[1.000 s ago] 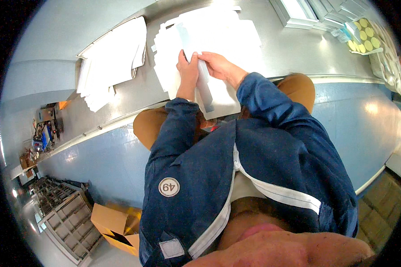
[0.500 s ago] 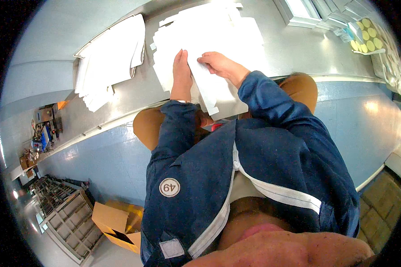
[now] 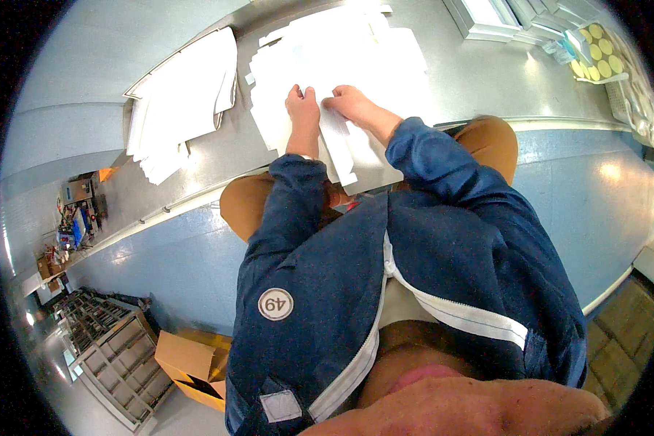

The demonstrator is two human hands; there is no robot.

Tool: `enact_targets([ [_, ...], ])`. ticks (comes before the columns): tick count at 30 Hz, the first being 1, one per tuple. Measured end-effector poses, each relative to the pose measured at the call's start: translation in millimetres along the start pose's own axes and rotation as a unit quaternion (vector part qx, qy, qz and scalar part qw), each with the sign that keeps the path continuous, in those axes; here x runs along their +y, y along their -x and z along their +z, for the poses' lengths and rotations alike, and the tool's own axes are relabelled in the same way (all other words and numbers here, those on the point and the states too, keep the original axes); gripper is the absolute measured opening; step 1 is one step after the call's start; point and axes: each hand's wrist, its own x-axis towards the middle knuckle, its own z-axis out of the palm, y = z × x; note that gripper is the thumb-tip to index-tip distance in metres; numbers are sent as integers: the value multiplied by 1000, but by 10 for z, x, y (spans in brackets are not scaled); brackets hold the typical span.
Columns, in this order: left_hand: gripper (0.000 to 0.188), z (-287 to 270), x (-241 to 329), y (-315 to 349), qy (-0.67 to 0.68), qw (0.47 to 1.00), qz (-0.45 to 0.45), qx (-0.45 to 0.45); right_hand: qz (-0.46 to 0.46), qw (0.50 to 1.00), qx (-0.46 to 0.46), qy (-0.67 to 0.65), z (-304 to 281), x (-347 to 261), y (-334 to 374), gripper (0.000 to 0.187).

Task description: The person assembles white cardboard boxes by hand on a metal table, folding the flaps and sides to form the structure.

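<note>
A flat white folded cardboard piece (image 3: 345, 149) lies on the grey metal table (image 3: 472, 80) in front of me. My left hand (image 3: 303, 109) presses down on its left side, fingers together. My right hand (image 3: 352, 105) rests on its upper right part, fingertips close to the left hand. Under and behind both hands spreads a loose heap of white sheets (image 3: 341, 58). Blue jacket sleeves cover both forearms.
A second stack of white sheets (image 3: 182, 102) lies to the left on the table. At the far right stands a tray with round yellow discs (image 3: 596, 54). A cardboard box (image 3: 189, 360) and a metal rack (image 3: 109, 341) stand on the floor at the lower left.
The white piece, held tilted up a second ago, has been laid flat on the table. Both hands have moved forward and closer together on top of it.
</note>
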Motion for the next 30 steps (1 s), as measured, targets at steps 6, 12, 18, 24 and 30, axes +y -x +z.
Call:
enact_targets([
  [6,45,71,59,139,118,993,-21,-19,-25,994,-27,-106,17,68,27,47],
  [12,50,-108,-28,19,-172,981,67,54,-79,975,30,208,144,-90,-14,55],
  [18,57,-75,166,112,-305,951,55,-15,-111,949,59,290,156,7,117,46],
  [24,49,-78,156,113,-344,938,37,9,-244,922,99,283,186,97,300,36],
  [30,49,-83,158,94,-376,925,49,18,-318,864,84,380,269,168,365,23],
])
